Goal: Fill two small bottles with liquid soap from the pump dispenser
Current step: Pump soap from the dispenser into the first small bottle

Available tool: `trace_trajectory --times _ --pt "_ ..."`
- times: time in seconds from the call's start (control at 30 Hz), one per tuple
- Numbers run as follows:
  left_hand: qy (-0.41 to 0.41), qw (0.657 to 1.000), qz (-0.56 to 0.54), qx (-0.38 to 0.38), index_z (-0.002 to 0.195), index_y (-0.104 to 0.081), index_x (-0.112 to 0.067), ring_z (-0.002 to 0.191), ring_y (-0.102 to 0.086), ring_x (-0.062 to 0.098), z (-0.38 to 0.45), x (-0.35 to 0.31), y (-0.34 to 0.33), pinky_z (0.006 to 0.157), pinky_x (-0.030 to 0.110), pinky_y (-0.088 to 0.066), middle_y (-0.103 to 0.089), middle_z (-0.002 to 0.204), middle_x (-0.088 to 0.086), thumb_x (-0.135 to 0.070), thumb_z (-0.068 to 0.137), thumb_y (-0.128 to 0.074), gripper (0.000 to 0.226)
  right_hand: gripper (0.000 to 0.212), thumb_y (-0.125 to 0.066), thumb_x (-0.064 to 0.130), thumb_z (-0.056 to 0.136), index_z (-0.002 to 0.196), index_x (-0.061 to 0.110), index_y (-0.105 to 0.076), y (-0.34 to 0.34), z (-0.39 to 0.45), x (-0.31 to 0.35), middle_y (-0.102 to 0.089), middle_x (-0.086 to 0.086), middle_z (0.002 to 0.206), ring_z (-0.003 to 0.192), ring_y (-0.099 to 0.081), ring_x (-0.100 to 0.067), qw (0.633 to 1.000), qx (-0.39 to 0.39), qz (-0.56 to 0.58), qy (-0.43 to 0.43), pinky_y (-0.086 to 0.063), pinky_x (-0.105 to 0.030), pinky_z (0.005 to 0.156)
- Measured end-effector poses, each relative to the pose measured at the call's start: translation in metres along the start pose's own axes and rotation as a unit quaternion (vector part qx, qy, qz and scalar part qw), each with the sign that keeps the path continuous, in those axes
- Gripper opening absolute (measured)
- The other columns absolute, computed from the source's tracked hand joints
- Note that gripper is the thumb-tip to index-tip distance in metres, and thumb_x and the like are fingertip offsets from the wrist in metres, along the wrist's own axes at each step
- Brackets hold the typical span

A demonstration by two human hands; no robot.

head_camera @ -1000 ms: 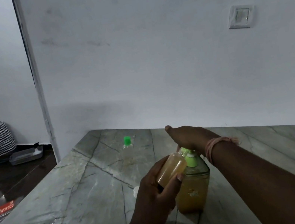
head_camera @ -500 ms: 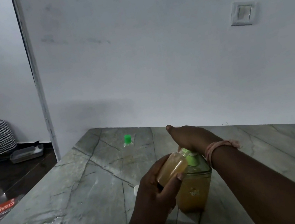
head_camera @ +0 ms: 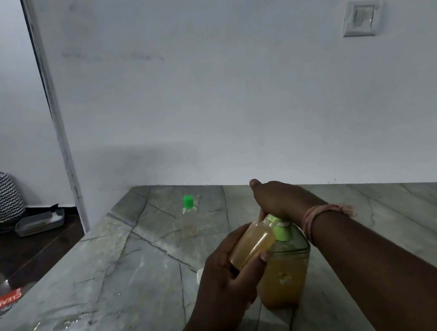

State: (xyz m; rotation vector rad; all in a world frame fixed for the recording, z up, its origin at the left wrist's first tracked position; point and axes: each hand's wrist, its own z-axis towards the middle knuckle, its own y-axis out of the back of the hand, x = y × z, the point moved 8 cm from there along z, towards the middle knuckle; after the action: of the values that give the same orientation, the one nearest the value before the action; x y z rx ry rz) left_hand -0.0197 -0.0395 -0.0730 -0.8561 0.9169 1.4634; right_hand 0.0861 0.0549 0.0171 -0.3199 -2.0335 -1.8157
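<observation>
Currently the left hand [head_camera: 225, 278] grips a small translucent amber-filled bottle [head_camera: 250, 245], tilted at the green nozzle. Right hand [head_camera: 279, 201] presses the pump dispenser [head_camera: 284, 273] on the veined stone desk [head_camera: 113, 271]; its grip around the pump head is hidden.

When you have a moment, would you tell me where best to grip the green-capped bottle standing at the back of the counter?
Probably round the clear body just below the green cap, coming from the near side. The green-capped bottle stands upright and apart from everything else, so fingers can wrap its sides freely; the cap alone looks too small to hold securely.
</observation>
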Motion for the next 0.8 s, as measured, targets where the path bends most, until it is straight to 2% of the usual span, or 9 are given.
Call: trace_trajectory --times 0.1,0.17,0.3,0.47,0.53,0.63,0.8 --pt "-0.001 1.000 0.004 0.002 0.129 -0.054 -0.044 0.056 -0.064 0.011 -0.002 -0.004 -0.002 0.048 0.021 -0.047 -0.069 0.102 -0.001 -0.047 0.087 -0.070 0.045 0.049 -0.014 0.027 0.107 0.151 0.017 -0.034 0.003 -0.006 0.004 -0.039 -0.016 0.151 0.131 -0.043 -0.027 1.000 0.010 0.005 0.005 -0.033 -0.034 0.106" --pt "-0.002 1.000 0.002 0.004 0.131 -0.053 -0.040 0.058 -0.066 0.009 -0.002 -0.008 -0.003 0.048 0.018 -0.047 -0.068 0.103 0.002 -0.040 0.090 -0.068 0.044 0.052 -0.013 0.033 0.107 0.150 0.015 -0.036 0.006 -0.005 0.004 -0.040 -0.017 0.150 0.125 -0.046 -0.023 1.000 0.010 0.007 0.004 -0.032 -0.035 0.107" --pt "-0.008 1.000 0.005 0.001 0.132 -0.055 -0.038 0.056 -0.064 0.009 0.000 -0.006 -0.002 0.047 0.019 -0.046 -0.070 0.100 -0.003 -0.037 0.090 -0.068 0.045 0.053 -0.014 0.034 0.105 0.146 0.018 -0.045 0.005 0.002 -0.002 -0.048 -0.017 0.144 0.129 -0.046 -0.032 0.999 -0.027 0.015 0.009 -0.034 -0.036 0.106" --pt "-0.012 1.000 -0.002 0.000 0.131 -0.056 -0.036 0.053 -0.062 0.009 -0.002 -0.005 0.000 0.045 0.019 -0.045 -0.070 0.096 -0.002 -0.032 0.092 -0.069 0.042 0.056 -0.017 0.040 0.104 0.141 0.015 -0.052 0.001 0.000 -0.002 -0.048 -0.014 0.145 0.132 -0.044 -0.030 0.999 -0.033 0.014 0.002 -0.032 -0.037 0.110" --pt "-0.009 1.000 -0.005 -0.001 0.130 -0.057 -0.040 0.054 -0.063 0.010 -0.002 -0.006 0.000 0.046 0.020 -0.046 -0.071 0.097 -0.003 -0.036 0.091 -0.070 0.042 0.062 -0.017 0.047 0.104 0.139 0.010 -0.052 0.002 -0.001 0.000 -0.048 -0.016 0.144 0.131 -0.046 -0.030 1.000 -0.020 0.010 -0.005 -0.034 -0.036 0.107" --pt "-0.008 1.000 -0.015 -0.006 0.126 -0.058 -0.046 0.052 -0.062 0.011 -0.002 -0.007 -0.002 0.046 0.021 -0.046 -0.072 0.097 -0.002 -0.046 0.085 -0.070 0.043 0.072 -0.017 0.056 0.101 0.131 0.006 -0.059 0.003 0.001 -0.002 -0.060 -0.016 0.130 0.111 -0.060 -0.028 1.000 -0.021 0.013 -0.009 -0.043 -0.033 0.092" --pt "-0.006 1.000 -0.011 0.003 0.126 -0.057 -0.048 0.054 -0.062 0.010 -0.001 -0.005 -0.001 0.047 0.021 -0.046 -0.071 0.096 -0.005 -0.039 0.090 -0.069 0.039 0.070 -0.014 0.052 0.102 0.132 0.007 -0.060 -0.001 0.008 -0.011 -0.052 -0.017 0.141 0.129 -0.047 -0.031 0.998 -0.043 0.042 -0.027 -0.033 -0.037 0.108"
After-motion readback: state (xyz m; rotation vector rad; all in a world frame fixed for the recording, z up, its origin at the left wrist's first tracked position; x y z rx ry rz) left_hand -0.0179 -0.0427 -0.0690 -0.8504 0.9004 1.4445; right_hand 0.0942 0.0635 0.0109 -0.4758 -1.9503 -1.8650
